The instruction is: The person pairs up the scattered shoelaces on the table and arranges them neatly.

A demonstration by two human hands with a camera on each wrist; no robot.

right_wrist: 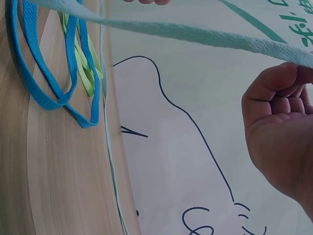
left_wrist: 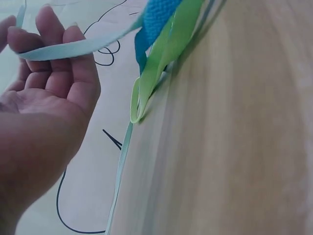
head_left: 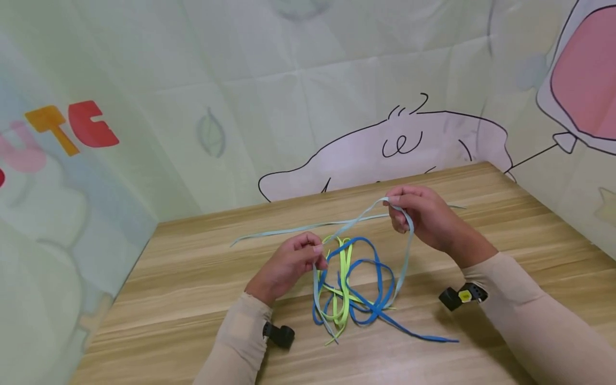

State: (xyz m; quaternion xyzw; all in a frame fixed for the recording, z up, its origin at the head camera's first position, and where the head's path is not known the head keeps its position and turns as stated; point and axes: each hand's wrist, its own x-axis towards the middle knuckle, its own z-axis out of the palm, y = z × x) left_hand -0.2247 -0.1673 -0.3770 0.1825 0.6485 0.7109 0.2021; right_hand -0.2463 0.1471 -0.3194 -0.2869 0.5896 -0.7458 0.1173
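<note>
A pale blue shoelace (head_left: 406,262) is strung between both raised hands above the table. My left hand (head_left: 293,262) pinches it between thumb and fingers, while one end dangles down in front of the pile. Higher and farther right, my right hand (head_left: 425,214) pinches the same lace; from there it loops down toward the table. In the right wrist view the lace (right_wrist: 195,36) runs flat and nearly straight to that hand. Below the hands lie a tangled blue shoelace (head_left: 378,267) and a bundled yellow-green shoelace (head_left: 343,267), overlapping each other.
A second pale blue lace (head_left: 274,232) lies stretched across the wooden table (head_left: 192,299) behind the pile. A printed cloth backdrop (head_left: 250,117) stands along the table's back and sides. Black cameras (head_left: 279,335) are strapped to both wrists over beige sleeves.
</note>
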